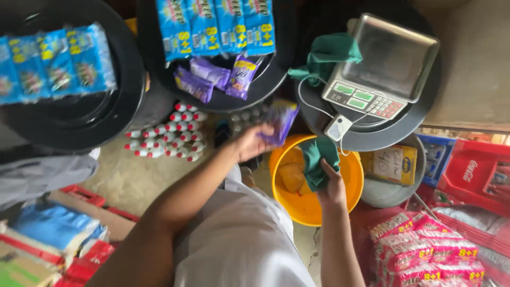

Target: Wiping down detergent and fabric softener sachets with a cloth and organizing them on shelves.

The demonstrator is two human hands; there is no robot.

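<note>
Purple packet (280,121): blurred, gripped in the fingers of the left hand (254,142), held at 11 o'clock from the yellow bucket (350,183), just above its rim.
Green cloth (319,162): clutched in the closed right hand (333,187), draped inside the bucket.
Bucket: seen at frame centre, something orange lying inside.
Scale (383,66): placed on a black round tray (396,127) at 1 o'clock from the bucket, a second green cloth (326,56) beside it.
Blue sachets (215,24): laid at 12 o'clock on another tray.
Small bottles (167,137): grouped on the floor at 9 o'clock.
</note>
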